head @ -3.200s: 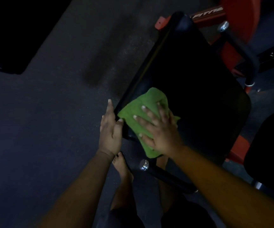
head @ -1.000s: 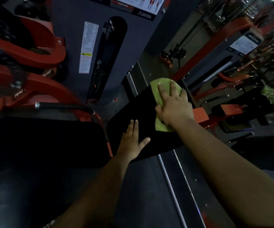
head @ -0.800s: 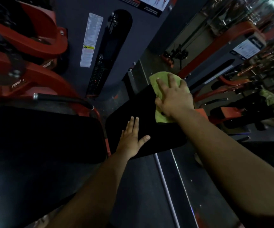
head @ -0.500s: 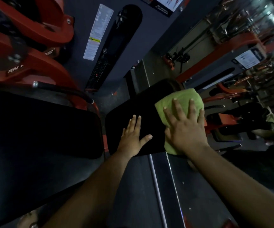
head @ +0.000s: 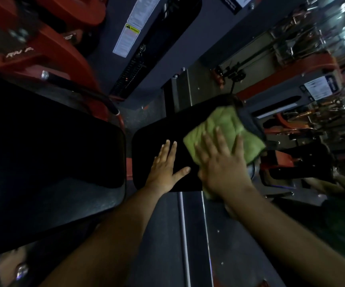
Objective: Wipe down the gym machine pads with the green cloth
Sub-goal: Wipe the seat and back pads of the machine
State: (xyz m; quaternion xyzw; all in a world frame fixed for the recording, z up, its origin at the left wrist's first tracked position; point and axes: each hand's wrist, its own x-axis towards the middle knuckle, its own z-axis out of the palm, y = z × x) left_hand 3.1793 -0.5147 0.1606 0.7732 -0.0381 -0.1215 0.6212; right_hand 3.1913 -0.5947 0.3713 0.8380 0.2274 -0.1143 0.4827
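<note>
Our right hand [head: 222, 168] lay flat, fingers straight and spread, pressing the crumpled green microfibre cloth [head: 227, 129] onto the right side of the small black padded rest [head: 159, 129]; that open grip pinched nothing, so the palm's weight could drive the wipe. The cloth overhung the pad's right edge, likely to catch the seam. Our left hand [head: 165, 165] rested open, fingers straight, on the same pad just beside the cloth, probably steadying it against the push. To the left, apart across a narrow gap, sat the larger black vinyl seat pad [head: 49, 141], with the red steel frame [head: 59, 48] beyond it.
</note>
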